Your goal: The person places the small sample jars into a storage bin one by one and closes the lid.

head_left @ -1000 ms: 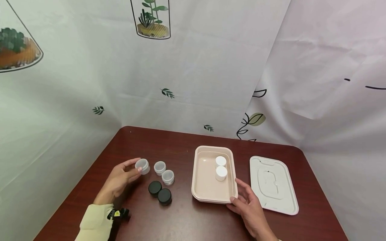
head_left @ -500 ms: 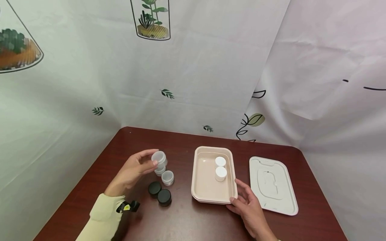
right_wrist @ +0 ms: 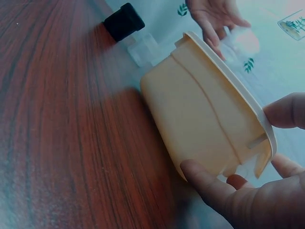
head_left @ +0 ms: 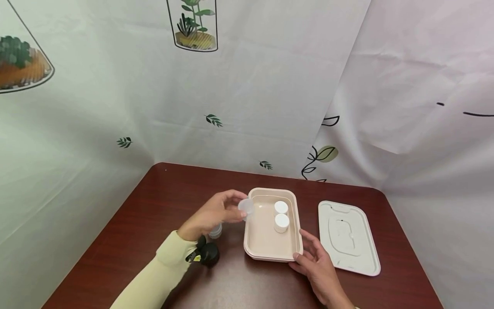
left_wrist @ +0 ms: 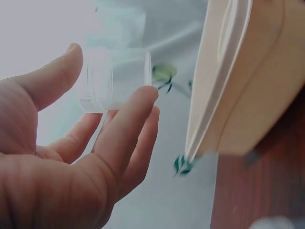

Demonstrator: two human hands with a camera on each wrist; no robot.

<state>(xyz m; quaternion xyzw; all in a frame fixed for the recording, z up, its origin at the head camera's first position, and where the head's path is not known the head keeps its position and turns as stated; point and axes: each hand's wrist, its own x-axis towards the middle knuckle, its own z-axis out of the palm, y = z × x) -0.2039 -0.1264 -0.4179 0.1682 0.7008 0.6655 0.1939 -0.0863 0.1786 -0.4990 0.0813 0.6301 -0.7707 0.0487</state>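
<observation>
My left hand (head_left: 212, 214) pinches a small clear plastic jar (head_left: 245, 207) between thumb and fingers, just above the left rim of a beige rectangular box (head_left: 250, 249). In the left wrist view the clear jar (left_wrist: 121, 78) lies sideways across the picture, with the box wall beside it. Two white-lidded jars (head_left: 281, 222) stand inside the box, towards its right side. At the near right corner, my right hand (head_left: 318, 270) grips the box, thumb on the rim. The right wrist view shows its fingers (right_wrist: 205, 183) against the box's outer wall.
A white lid (head_left: 349, 240) lies flat to the right of the box. Left of the box, a clear jar (head_left: 215, 232) and a black jar (head_left: 210, 254) show, partly hidden by my left wrist and its camera. Patterned cloth (head_left: 231, 141) hangs behind the table.
My left hand has carried the clear jar rightwards, from the table's left side over the other clear jars to the box's left rim. My right hand stays on the box.
</observation>
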